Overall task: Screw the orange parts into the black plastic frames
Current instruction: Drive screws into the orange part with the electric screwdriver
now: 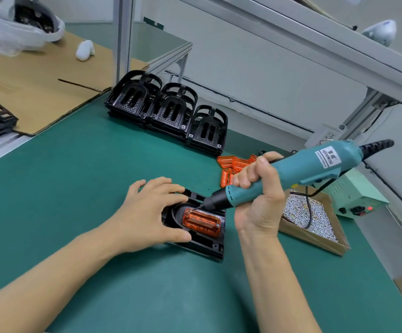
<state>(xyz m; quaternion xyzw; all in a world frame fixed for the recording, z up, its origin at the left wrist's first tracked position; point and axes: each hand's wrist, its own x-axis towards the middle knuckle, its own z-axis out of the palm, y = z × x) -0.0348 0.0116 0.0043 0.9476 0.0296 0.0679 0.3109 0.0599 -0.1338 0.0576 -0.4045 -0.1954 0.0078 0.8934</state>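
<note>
Green mat (99,188) under aluminium framing (123,37)

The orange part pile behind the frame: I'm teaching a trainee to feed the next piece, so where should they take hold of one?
Probably by the long edges of a top piece in the orange part pile, coming from above on the near side. The pieces look flat and elongated and lie overlapping, and the right hand gripping the screwdriver crowds the right side.

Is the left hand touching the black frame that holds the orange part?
Touching. In the head view the left hand lies on the black frame, fingers over its far edge and thumb against its near side, beside the orange part.
</note>
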